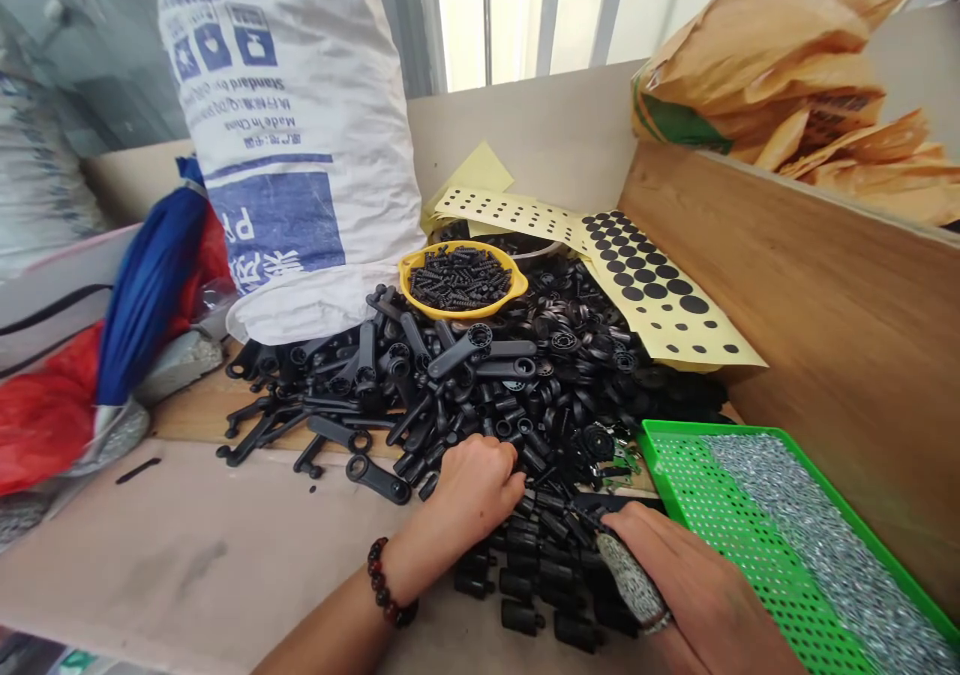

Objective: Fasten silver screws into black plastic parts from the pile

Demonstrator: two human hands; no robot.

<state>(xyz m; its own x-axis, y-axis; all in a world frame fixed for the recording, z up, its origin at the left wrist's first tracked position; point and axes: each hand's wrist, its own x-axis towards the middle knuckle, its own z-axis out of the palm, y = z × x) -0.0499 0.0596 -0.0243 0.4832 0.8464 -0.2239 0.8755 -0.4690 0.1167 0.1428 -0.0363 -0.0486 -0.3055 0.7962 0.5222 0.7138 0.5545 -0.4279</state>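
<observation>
Well, the left hand curls over the black tubes lying on the surface, and the right hand sits against a speckled grey piece near 1 green tray; I can't tell what either grips.

At far left, we observe a standing white printed sack. Left of it, we note a folded blue umbrella beside red plastic. At far right, we locate a crumpled brown bag beyond a wooden panel.
</observation>
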